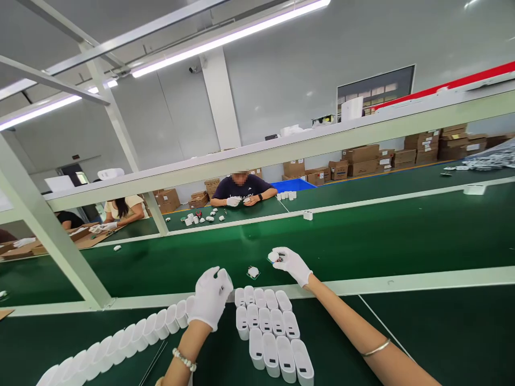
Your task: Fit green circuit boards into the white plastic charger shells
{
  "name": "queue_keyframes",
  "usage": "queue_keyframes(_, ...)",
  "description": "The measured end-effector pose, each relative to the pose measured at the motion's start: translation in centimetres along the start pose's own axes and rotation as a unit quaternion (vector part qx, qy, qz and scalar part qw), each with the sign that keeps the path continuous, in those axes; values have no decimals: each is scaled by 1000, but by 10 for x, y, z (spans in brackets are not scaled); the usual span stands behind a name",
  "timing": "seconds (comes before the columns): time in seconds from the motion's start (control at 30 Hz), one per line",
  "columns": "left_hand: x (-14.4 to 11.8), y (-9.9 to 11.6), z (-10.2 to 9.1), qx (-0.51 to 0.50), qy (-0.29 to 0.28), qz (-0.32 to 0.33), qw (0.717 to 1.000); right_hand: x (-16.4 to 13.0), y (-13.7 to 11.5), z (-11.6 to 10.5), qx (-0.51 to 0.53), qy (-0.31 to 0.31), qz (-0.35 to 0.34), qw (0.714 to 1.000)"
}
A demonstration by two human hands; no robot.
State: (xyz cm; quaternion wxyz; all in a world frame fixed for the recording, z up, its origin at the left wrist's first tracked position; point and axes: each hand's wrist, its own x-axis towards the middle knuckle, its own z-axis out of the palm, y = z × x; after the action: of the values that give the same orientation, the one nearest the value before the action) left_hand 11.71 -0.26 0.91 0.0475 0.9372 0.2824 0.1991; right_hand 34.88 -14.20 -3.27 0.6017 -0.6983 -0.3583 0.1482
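Two gloved hands work above rows of white casings (270, 332) standing on the green bench. Left hand (210, 297) grips one white casing (225, 277); right hand (290, 264) pinches a small part (277, 259) over the belt. Between them lies a small component (253, 272). Beyond, a seated person (241, 190) handles parts.
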Motion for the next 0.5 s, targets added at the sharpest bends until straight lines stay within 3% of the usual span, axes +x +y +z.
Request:
queue_keyframes(0.13, -7, -3, -34, -149, 38, 16, 988, -4, -20, -4, 53, -20, -13, 998)
queue_keyframes(0.27, -29, -3, -56, -361, 33, -7, 932, -9, -46, -17, 62, -53, -14, 997)
queue_keyframes(0.4, -62, -11, -52, -370, 42, -19, 928, -27, -87, -28, 54, -107, -45, 992)
queue_keyframes(0.5, -86, -22, -42, -381, 37, -49, 923, -62, -123, -11, 23, -204, -78, 976)
